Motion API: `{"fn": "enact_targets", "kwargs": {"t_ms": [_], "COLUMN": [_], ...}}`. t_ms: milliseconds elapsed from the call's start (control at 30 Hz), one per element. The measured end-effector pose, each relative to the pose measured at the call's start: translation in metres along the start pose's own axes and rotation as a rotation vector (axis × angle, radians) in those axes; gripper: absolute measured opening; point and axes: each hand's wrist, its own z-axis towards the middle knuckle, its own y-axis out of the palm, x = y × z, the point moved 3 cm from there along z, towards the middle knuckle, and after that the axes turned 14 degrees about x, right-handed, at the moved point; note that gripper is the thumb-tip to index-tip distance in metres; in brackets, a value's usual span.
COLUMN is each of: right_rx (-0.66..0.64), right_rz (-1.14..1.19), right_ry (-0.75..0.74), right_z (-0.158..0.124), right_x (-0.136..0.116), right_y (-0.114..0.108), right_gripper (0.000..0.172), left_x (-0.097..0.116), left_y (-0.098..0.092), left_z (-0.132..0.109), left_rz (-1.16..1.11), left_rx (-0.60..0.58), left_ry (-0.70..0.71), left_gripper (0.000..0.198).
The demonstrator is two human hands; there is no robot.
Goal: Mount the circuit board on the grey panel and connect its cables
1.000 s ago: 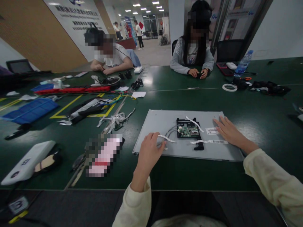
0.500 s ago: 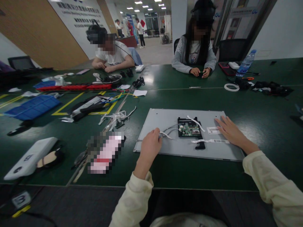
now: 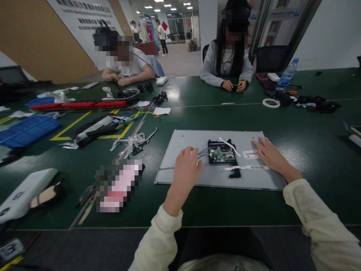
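A flat grey metal panel lies on the green table in front of me. A green circuit board in a black frame sits on it, with grey cables running left from the board. My left hand is over these cables, fingers extended and thumb apart; what lies beneath its fingertips is hidden. Flat on the panel's right side rests my right hand, fingers spread beside a white label. One white strip crosses the black frame, and another strip crosses its lower arm.
Left of the panel are a blurred pink phone, tangled white strips, a white device and a blue tray. A tape roll and water bottle stand farther back. Two people sit across the table.
My left hand has shifted forward and right over the cables, its fingers straightening. The white strip that was at its fingertips is now out of sight. My right hand stays on the panel.
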Motion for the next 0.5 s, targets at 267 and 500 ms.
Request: {"fn": "enact_targets", "kwargs": {"t_ms": [267, 500], "right_rx": [-0.002, 0.015], "right_rz": [0.019, 0.032], "right_ry": [0.032, 0.031], "right_z": [0.001, 0.005], "right_x": [0.001, -0.001], "right_y": [0.000, 0.001], "right_gripper": [0.055, 0.054], "left_x": [0.082, 0.076], "left_y": [0.054, 0.092], "left_z": [0.038, 0.044], "left_rz": [-0.211, -0.218], "left_rx": [0.052, 0.020], "left_ry": [0.154, 0.106], "left_gripper": [0.030, 0.040]}}
